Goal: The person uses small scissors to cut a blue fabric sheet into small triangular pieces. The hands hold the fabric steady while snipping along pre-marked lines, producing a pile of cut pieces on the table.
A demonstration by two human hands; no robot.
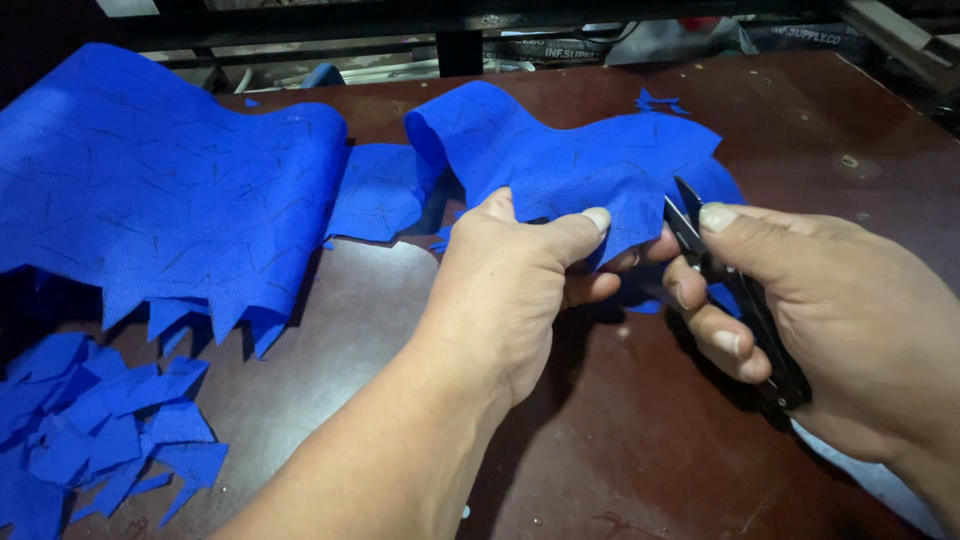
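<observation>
My left hand [520, 285] pinches the near edge of a blue fabric piece [570, 160] marked with dark lines, lifting it off the brown table [640, 430]. In my right hand [840, 320] I grip small black thread snips [735, 295], thumb on top. The blades point up at the fabric's edge, just right of my left thumb. The fabric curls up at its far left end.
A larger sheet of the same blue fabric [150, 190] with a jagged cut edge drapes at the left. Below it lies a pile of several cut blue scraps [90, 430]. One small blue scrap [658, 100] sits at the back. A dark metal frame [460, 40] borders the far side.
</observation>
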